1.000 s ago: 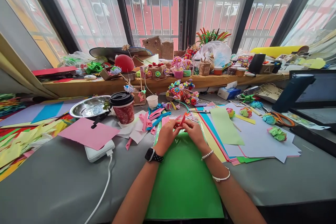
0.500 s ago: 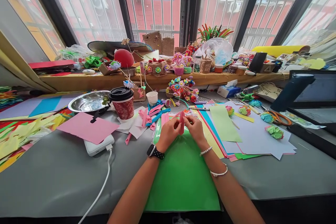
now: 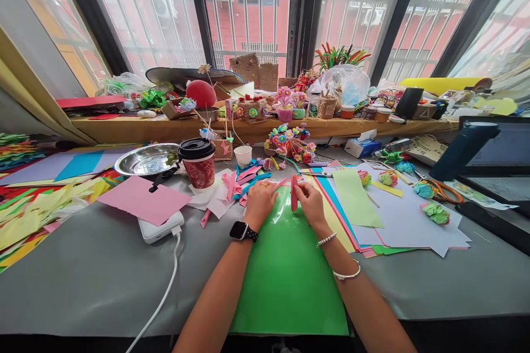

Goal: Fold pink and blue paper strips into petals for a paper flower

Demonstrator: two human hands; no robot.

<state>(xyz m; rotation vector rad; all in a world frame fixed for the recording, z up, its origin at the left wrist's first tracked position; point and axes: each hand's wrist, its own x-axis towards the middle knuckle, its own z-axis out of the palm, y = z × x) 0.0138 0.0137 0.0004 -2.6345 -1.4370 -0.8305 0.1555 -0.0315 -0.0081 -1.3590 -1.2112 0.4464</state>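
My right hand [image 3: 310,203] pinches a narrow folded strip of pink paper [image 3: 294,194], held upright over the green sheet [image 3: 292,276]. To its left, my left hand [image 3: 260,204] has its fingers closed at the sheet's far edge. Another pink paper piece [image 3: 280,183] sticks out from the left fingertips; the rest of it is hidden by the hand. Just left of that hand lies a small heap of folded pink paper pieces [image 3: 229,186], mixed with blue ones, on white paper.
A lidded paper cup [image 3: 197,168], a steel dish [image 3: 141,161] and a pink card [image 3: 144,198] on a white power bank [image 3: 159,229] stand left. Coloured sheets [image 3: 406,215] with crumpled paper balls, orange-handled scissors [image 3: 445,192] and a laptop [image 3: 513,149] are right.
My hands have come apart. The left moved slightly left and down to the paper by the heap, while the right kept the folded pink strip. The camera view has shifted a little.
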